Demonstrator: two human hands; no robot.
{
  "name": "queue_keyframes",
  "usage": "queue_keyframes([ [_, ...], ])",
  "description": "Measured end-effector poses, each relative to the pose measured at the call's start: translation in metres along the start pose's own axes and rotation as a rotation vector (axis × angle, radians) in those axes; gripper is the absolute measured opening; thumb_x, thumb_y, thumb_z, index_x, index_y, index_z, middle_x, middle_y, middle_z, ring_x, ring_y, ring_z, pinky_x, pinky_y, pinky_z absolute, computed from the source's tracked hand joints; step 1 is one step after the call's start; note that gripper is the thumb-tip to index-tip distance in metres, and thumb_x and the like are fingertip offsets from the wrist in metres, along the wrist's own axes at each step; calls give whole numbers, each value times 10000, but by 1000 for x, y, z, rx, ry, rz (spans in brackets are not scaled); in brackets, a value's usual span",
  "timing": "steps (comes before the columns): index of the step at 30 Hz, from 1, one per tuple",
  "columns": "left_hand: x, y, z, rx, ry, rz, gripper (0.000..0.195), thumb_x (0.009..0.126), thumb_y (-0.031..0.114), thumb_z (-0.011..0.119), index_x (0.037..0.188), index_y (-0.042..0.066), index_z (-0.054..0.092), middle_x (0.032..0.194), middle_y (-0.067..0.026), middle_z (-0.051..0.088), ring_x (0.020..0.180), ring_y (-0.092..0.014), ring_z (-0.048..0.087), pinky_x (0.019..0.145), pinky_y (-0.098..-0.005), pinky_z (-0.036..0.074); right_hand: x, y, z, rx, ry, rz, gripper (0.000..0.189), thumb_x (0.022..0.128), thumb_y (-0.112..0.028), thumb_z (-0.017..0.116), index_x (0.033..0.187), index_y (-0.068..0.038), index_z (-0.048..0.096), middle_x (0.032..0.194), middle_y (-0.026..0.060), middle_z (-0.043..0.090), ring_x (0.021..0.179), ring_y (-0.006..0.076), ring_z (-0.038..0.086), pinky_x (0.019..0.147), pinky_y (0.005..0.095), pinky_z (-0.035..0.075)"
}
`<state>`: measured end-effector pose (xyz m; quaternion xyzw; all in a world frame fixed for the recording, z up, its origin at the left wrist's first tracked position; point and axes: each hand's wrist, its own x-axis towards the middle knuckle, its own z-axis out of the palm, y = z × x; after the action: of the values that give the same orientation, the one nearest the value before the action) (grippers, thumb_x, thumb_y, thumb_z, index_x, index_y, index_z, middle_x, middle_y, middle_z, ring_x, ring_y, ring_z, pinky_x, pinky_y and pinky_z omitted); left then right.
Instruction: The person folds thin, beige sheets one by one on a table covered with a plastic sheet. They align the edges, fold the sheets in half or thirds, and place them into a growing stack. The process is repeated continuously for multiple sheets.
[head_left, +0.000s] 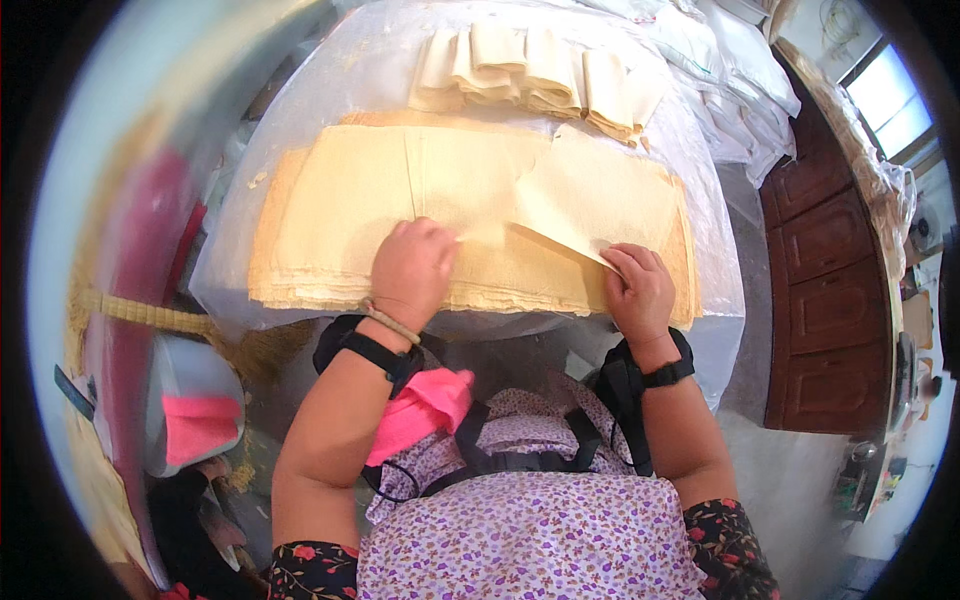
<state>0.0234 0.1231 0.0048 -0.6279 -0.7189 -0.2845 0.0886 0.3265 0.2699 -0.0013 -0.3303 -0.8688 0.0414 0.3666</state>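
A stack of thin, cream-yellow sheets (330, 202) with ragged front edges lies before me. One loose sheet (592, 191) rests over its right part, its near edge raised and casting a shadow. My right hand (637, 285) pinches the near corner of that sheet between thumb and fingers. Over the middle of the stack is my left hand (416, 262), fingers curled and slightly blurred. Something pale shows at its fingertips; whether it is held, I cannot tell. Just beyond this hand, two thin lines, creases or threads, run away across the top sheet.
Folded sheets (499, 64) lie in a row at the far side of the plastic-covered table (337, 82). White sacks (720, 90) are piled at the far right, near brown wooden cabinets (825, 277). At left are a straw broom (150, 309) and a bin with a pink cloth (199, 427).
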Motion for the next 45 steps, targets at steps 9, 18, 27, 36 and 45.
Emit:
queue_keyframes([
  [9, 55, -144, -71, -903, 566, -797, 338, 1006, 229, 691, 1240, -14, 672, 1160, -98, 720, 1003, -201, 693, 846, -375, 559, 1, -3, -1, 9, -24, -6, 244, 775, -24, 705, 989, -118, 779, 1051, 52, 731, 965, 299, 686, 838, 418, 551],
  [18, 15, -215, -150, -1076, 924, -973, 403, 1035, 273, 655, 1284, -43, 624, 1214, -154, 698, 1030, -288, 706, 843, -429, 585, 2, -4, -5, 7, -31, -13, 277, 761, -10, 709, 1003, -128, 772, 1064, 41, 721, 966, 293, 673, 833, 409, 542],
  [27, 8, -271, -279, -734, 973, -779, 435, 1081, 291, 564, 1390, -14, 592, 1291, -176, 684, 1133, -287, 694, 936, -420, 573, 2, -3, -3, 27, -45, -7, 242, 775, -40, 726, 999, -118, 776, 1071, 54, 720, 975, 300, 674, 844, 408, 541],
  [36, 59, -61, -151, 156, 222, 35, 316, 963, 81, 615, 1257, 91, 731, 1178, -174, 733, 1081, -358, 701, 954, -455, 560, 19, -63, -30, 614, -287, 354, 450, 966, -374, 709, 1240, -17, 688, 1227, 128, 714, 1114, 291, 681, 960, 410, 530],
  [45, -14, 72, -22, -373, -245, 320, 276, 910, 146, 704, 1174, 80, 742, 1192, -165, 731, 1110, -351, 686, 985, -433, 539, 43, -35, 25, 1143, -386, 1047, 515, 1017, -441, 635, 1059, 65, 720, 932, 132, 767, 785, 229, 717, 670, 342, 536],
])
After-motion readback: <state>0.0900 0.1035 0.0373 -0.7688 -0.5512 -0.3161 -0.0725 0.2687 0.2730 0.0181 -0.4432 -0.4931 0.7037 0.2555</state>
